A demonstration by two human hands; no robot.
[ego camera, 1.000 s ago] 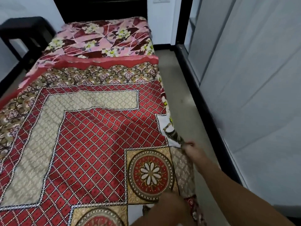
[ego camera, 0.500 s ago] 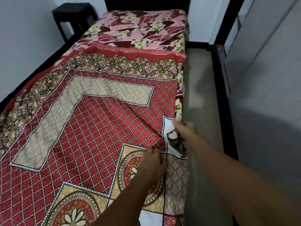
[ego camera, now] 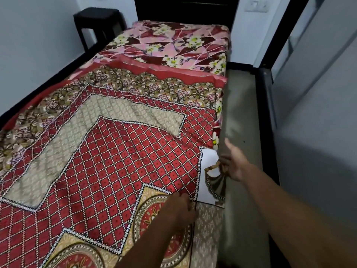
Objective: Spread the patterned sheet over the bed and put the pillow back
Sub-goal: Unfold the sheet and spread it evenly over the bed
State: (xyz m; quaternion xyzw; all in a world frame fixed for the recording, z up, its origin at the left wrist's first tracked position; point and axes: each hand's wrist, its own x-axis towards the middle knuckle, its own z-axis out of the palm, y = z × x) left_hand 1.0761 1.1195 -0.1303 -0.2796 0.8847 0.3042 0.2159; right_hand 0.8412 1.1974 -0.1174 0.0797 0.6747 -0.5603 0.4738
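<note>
Red lattice cloth with cream bands, gold medallions and a brown floral border: the patterned sheet (ego camera: 108,144), lying flat over most of the bed (ego camera: 48,78), its far red edge stopping short of the head end.
Pink and maroon flowered under-sheet (ego camera: 173,43): uncovered at the head end, beyond that red edge.
White turned-back corner (ego camera: 209,171): at the bed's right side, showing the sheet's underside print.
Change since half a second ago: my view has pulled back, the black stool (ego camera: 98,22) by the wall shows more fully, and my right hand has opened out where it earlier gripped the fold.
My left hand (ego camera: 181,208): resting on the sheet at the lattice's lower corner, fingers curled down onto the cloth; whether it pinches cloth I cannot tell.
My right hand (ego camera: 232,164): beside the white corner at the bed's edge, thumb raised, lower fingers touching the fold's rim.
Grey floor (ego camera: 243,132): alongside the bed's right.
</note>
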